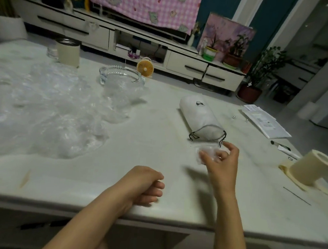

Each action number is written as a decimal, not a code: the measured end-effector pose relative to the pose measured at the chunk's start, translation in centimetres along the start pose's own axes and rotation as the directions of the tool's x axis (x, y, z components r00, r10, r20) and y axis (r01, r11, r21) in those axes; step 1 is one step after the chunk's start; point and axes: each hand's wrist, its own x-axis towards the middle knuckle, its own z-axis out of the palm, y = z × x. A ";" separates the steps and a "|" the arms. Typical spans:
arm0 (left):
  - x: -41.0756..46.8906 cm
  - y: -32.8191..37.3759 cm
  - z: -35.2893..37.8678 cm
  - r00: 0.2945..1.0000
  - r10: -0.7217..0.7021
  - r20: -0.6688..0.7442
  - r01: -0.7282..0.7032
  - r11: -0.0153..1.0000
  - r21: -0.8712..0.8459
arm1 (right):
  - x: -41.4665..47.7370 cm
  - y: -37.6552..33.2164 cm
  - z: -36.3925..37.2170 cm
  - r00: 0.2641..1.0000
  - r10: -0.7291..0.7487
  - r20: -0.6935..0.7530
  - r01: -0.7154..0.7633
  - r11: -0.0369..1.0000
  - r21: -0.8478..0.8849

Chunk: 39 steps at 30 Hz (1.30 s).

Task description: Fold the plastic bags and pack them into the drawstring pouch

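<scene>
Right hand (pixel 222 165) around folded bag (pixel 206 149) (left hand (pixel 144 185) empty)

Here's the pale stone-look table (pixel 148 142), and it's busy. A big crumpled heap of clear plastic bags (pixel 48 111) sprawls across the left half, and at the far left a cream canister (pixel 67 53) stands upright with a small glass jar (pixel 52 52) just beside it. Far centre, a glass ashtray (pixel 121 77) sits at the heap's edge. Right of centre, the white drawstring pouch (pixel 199 115) lies on its side, mouth and black cord toward the near edge. Further right, flat papers (pixel 265 122), a pen (pixel 284 148) nearer in, then a cream roll (pixel 312 167) standing on end. Near the front edge, the left hand (pixel 144 185) rests, fingers loosely curled.
</scene>
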 end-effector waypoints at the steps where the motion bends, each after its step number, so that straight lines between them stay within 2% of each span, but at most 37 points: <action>1: -0.1 0.1 0.1 1.000 -0.009 -0.003 0.009 1.000 -0.015 | 1.8 0.4 0.2 0.998 -0.063 0.030 0.068 0.980 -0.185; 2: -0.2 0.0 0.2 1.000 -0.016 -0.005 0.016 0.999 -0.028 | 3.5 0.8 0.4 0.987 -0.139 0.081 0.159 0.923 -0.350; 4: -0.4 0.1 0.2 1.000 -0.017 -0.010 0.016 0.999 -0.038 | 6.7 1.0 0.7 0.956 -0.185 0.225 0.281 0.793 -0.541; 5: -0.4 0.2 0.3 1.000 -0.012 -0.018 0.012 0.999 -0.038 | 7.9 1.2 0.8 0.938 -0.154 0.311 0.327 0.691 -0.645; 6: -0.5 0.2 0.2 1.000 0.000 -0.030 -0.001 0.999 -0.040 | 8.8 1.4 1.0 0.908 -0.140 0.396 0.404 0.548 -0.732; 7: -0.5 0.3 0.1 0.999 0.014 -0.043 -0.016 0.999 -0.043 | 9.6 1.4 1.0 0.881 -0.101 0.462 0.460 0.411 -0.787; 8: -0.6 0.4 0.1 0.998 0.032 -0.056 -0.034 0.999 -0.040 | 10.5 1.9 1.1 0.864 -0.063 0.500 0.491 0.321 -0.810; 10: -0.6 0.6 0.0 0.993 0.094 -0.071 -0.094 0.995 -0.007 | 11.5 2.1 1.1 0.861 -0.033 0.507 0.500 0.237 -0.833; 12: -0.6 0.7 -0.3 0.977 0.184 -0.104 -0.182 0.983 0.036 | 11.6 1.8 1.5 0.855 -0.081 0.513 0.516 0.238 -0.822; 14: -0.3 0.8 -0.4 0.935 0.316 -0.159 -0.294 0.944 0.146 | 10.5 0.7 1.6 0.843 -0.151 0.517 0.537 0.313 -0.784; 15: -0.3 0.8 -0.6 0.896 0.399 -0.195 -0.355 0.908 0.223 | 9.5 0.0 1.9 0.819 -0.202 0.538 0.573 0.355 -0.739; 18: -0.2 0.8 -0.6 0.769 0.592 -0.243 -0.467 0.778 0.420 | 5.7 -2.5 2.0 0.679 -0.376 0.630 0.731 0.418 -0.539; 20: -0.3 0.8 -0.6 0.709 0.660 -0.248 -0.493 0.716 0.494 | 3.2 -4.3 1.7 0.602 -0.429 0.674 0.784 0.476 -0.397; 23: -0.6 1.1 -0.6 0.652 0.705 -0.280 -0.477 0.668 0.571 | -0.2 -6.5 1.6 0.540 -0.431 0.723 0.787 0.563 -0.252; 28: -1.4 1.6 -0.9 0.537 0.739 -0.408 -0.429 0.655 0.622 | -3.0 -6.8 1.4 0.562 -0.330 0.758 0.693 0.688 -0.214; 29: -1.5 1.6 -0.9 0.529 0.744 -0.409 -0.444 0.653 0.614 | -3.4 -6.7 1.4 0.563 -0.345 0.751 0.698 0.684 -0.210; 30: -1.5 1.8 -1.0 0.514 0.757 -0.403 -0.472 0.642 0.604 | -3.6 -6.5 1.7 0.559 -0.415 0.718 0.741 0.638 -0.208; 32: -1.6 1.8 -0.9 0.498 0.787 -0.363 -0.543 0.610 0.577 | -3.6 -5.7 2.3 0.578 -0.562 0.592 0.796 0.547 -0.258; 35: -1.3 1.6 -0.7 0.507 0.808 -0.300 -0.610 0.582 0.537 | -3.2 -5.6 3.2 0.597 -0.694 0.403 0.797 0.454 -0.399; 37: -1.4 1.5 -0.7 0.510 0.814 -0.279 -0.650 0.577 0.495 | -2.4 -5.6 3.7 0.561 -0.748 0.355 0.800 0.379 -0.465; 39: -1.3 1.6 -0.7 0.518 0.821 -0.241 -0.678 0.566 0.470 | -1.3 -5.4 4.1 0.567 -0.736 0.370 0.795 0.372 -0.478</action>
